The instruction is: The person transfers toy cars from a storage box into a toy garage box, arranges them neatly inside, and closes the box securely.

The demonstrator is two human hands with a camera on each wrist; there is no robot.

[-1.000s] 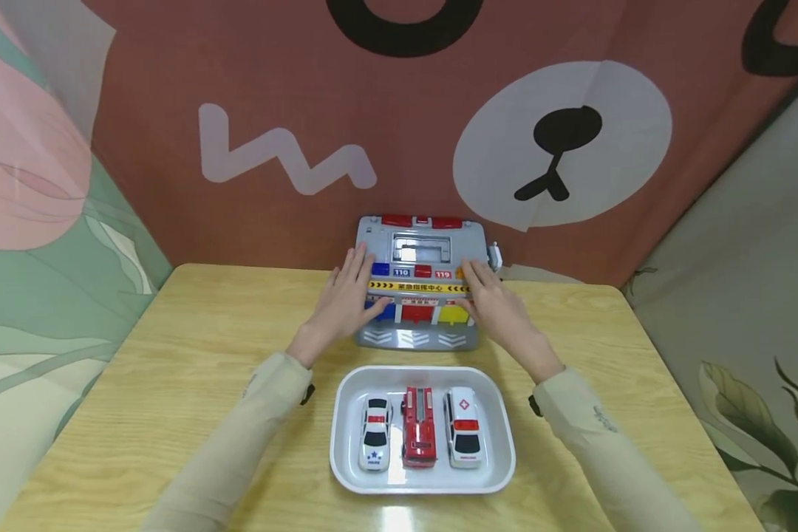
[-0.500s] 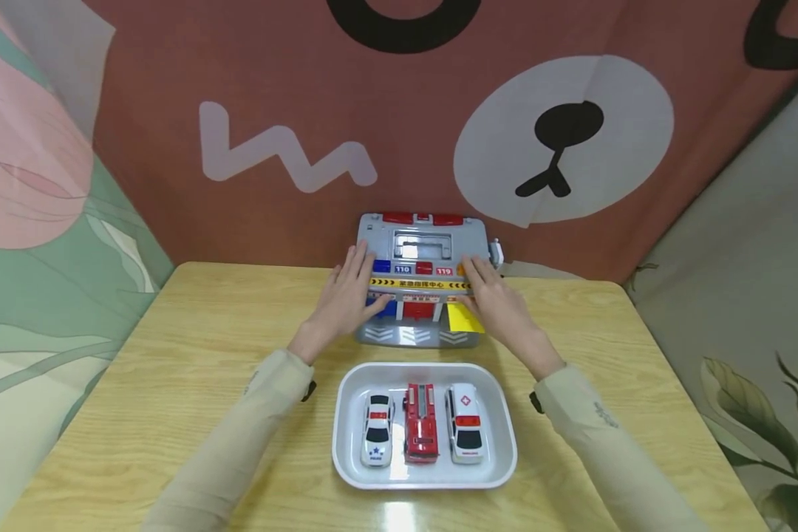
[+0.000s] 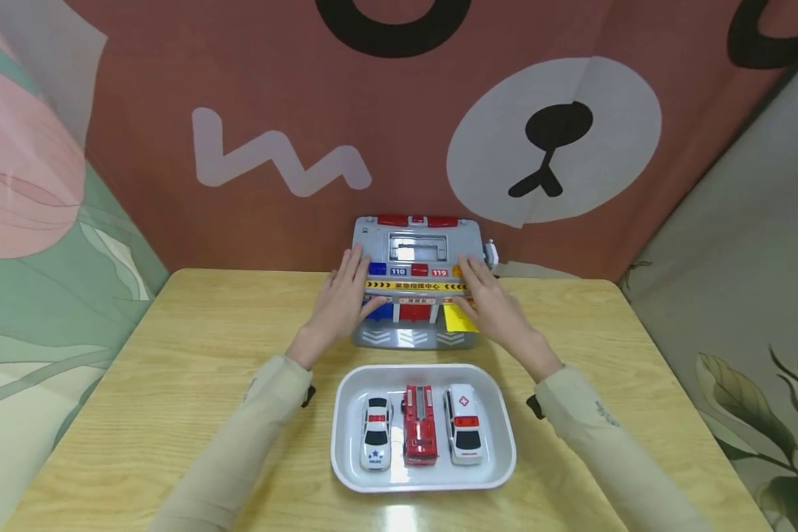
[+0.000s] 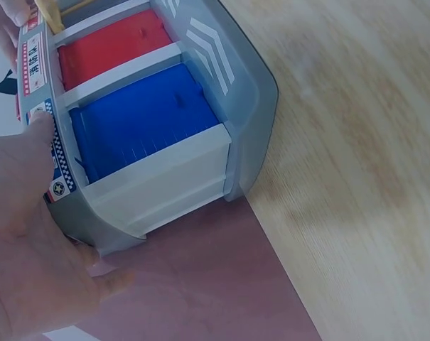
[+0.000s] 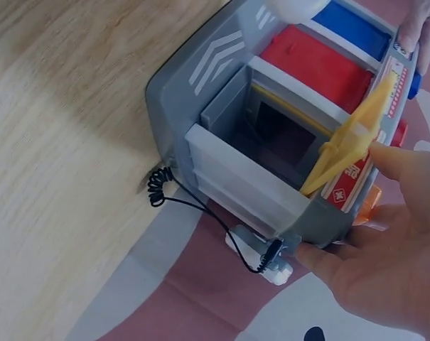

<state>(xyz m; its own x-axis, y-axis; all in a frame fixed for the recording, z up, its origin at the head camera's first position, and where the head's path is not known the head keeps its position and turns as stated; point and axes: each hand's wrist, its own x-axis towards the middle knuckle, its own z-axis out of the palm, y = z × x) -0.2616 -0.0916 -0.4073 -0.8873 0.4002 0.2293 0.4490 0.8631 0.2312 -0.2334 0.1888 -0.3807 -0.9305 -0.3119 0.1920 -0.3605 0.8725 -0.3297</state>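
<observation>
From the head view there are two hands, one toy station and one tray with three little cars. The toy station [image 3: 412, 285] sits at the far middle of the wooden table [image 3: 239, 318], in front of a big brown cloth [image 3: 273, 222] with a bear on it. The white tray [image 3: 423, 488] is nearer, so it stands between the person and the station. In it, the police car [image 3: 376, 434] is on the left, the red fire truck [image 3: 420, 425] is in the middle and the ambulance [image 3: 465, 425] is on the right. The left hand [image 3: 335, 303] rests on the station's left side, and the right hand [image 3: 502, 307] rests on its right side. Both hands have long, straight fingers, and they cover bits of the station. From the left wrist, two doors are closed: the blue door [image 4: 143, 121] and the red door [image 4: 115, 50]. The left thumb touches the sign over the blue one. From the right wrist, the third one, the yellow door [image 5: 353, 142], is swung out, with a dark room behind it. The right thumb is just beside it. One curly black cord [image 5: 156, 186] and one white handset [image 5: 261, 257] are at the station's right side.
</observation>
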